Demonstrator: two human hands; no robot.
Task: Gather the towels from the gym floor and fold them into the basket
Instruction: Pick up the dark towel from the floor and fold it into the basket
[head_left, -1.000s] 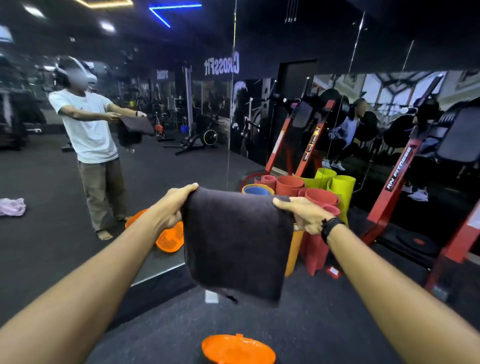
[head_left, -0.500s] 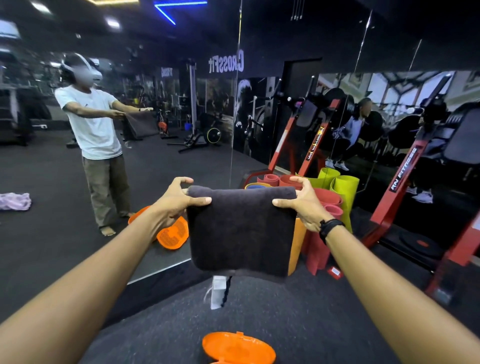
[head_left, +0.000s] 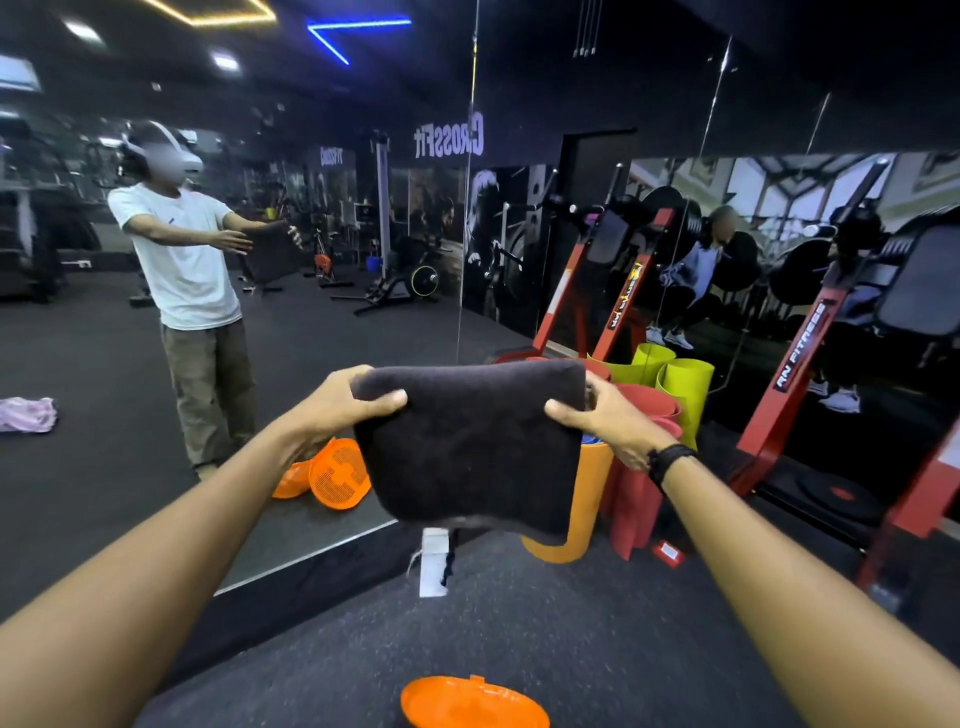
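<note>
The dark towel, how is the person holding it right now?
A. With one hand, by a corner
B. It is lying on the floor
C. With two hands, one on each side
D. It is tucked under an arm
C: the left hand grips the left top edge of the dark towel and the right hand grips the right edge, holding it up in the air above the floor.

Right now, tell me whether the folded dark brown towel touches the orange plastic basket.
Apart: head view shows the towel held up by both hands, basket far below.
</note>
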